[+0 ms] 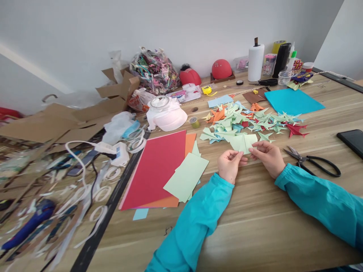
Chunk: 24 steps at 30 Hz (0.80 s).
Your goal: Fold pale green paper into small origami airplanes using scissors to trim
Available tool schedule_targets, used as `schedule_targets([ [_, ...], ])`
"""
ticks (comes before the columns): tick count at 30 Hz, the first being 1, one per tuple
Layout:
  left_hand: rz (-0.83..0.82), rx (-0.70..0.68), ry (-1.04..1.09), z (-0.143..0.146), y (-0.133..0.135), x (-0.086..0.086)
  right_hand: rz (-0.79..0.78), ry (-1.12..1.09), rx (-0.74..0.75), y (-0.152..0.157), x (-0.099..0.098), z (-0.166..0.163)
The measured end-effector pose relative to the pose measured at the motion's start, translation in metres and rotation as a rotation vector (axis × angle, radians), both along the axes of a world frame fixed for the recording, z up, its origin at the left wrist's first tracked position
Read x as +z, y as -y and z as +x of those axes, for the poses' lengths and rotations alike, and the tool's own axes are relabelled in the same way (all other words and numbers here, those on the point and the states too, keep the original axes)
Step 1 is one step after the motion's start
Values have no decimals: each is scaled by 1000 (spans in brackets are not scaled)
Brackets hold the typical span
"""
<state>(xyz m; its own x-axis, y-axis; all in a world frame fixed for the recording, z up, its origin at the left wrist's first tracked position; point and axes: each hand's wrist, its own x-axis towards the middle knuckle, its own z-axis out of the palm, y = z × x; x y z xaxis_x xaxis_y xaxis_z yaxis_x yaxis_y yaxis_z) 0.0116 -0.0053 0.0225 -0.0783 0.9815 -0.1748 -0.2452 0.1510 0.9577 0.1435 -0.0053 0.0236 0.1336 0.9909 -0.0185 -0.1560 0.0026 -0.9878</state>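
Note:
Between my two hands is a small piece of pale green paper (242, 142) with a crease down it. My left hand (229, 165) pinches its lower edge between thumb and fingers. At the right edge of the same piece, my right hand (268, 156) grips it with thumb and forefinger. Just beyond lies a heap of folded paper shapes (235, 118), mostly pale green, with some orange, red and blue. Left of my left hand, pale green paper sheets (187, 175) rest on a large red sheet (159, 170). Black-handled scissors (320, 160) lie to the right of my right hand.
A blue sheet (293, 101) lies behind the heap at right, and a phone (351, 140) near the right edge. At left are a power strip (120, 153), a blue glue gun (31, 224) and an open cardboard box (56, 121). Bottles (256, 62) stand at the back.

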Motion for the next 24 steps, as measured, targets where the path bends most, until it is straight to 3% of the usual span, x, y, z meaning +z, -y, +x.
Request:
schedule_targets([
  [13, 2, -13, -1, -1, -2, -4, -15, 47, -67, 0, -2, 1],
  [24, 8, 108, 46, 3, 0, 3, -21, 17, -63, 0, -5, 1],
])
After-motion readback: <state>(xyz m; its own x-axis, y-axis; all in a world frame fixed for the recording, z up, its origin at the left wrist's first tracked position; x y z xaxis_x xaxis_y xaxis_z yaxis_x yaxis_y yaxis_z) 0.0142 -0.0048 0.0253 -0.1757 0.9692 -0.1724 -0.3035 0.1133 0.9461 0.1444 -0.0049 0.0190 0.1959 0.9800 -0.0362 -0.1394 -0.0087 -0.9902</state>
